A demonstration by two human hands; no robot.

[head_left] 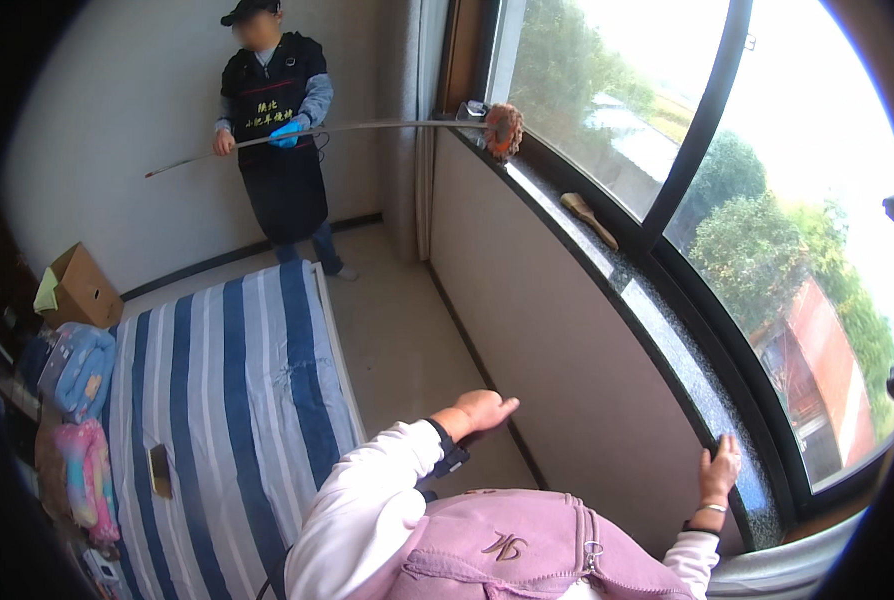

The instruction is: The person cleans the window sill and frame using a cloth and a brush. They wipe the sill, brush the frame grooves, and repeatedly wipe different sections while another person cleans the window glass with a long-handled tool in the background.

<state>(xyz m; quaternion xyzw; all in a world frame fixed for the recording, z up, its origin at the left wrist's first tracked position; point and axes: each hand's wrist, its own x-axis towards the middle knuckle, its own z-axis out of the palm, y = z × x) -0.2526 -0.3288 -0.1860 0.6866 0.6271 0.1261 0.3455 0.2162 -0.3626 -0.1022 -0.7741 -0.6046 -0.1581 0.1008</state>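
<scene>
Hand brush (589,220): lying on windowsill (667,330), unheld.
Mop head (504,132): at far end of windowsill; pole (387,125) held by co-worker (277,140).
Left hand (482,408): grip partly curled, nothing visibly held.
Right hand (722,470): grip loosely spread, empty, at windowsill edge.
Progress: judged unfinished, with mop head out; completed portion impossible to tell.

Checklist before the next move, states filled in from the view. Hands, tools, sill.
1. Left hand free: ok, in the air, nothing seen in it.
2. Right hand braced on the windowsill: cannot tell; it is at the edge, contact unclear.
3. Wood-coloured brush in hand: not ok, lying by the window, out of both hands.
4. Long pole under control: ok, co-worker has both hands on it.
5. Mop head off the sill: cannot tell from this angle.
</scene>
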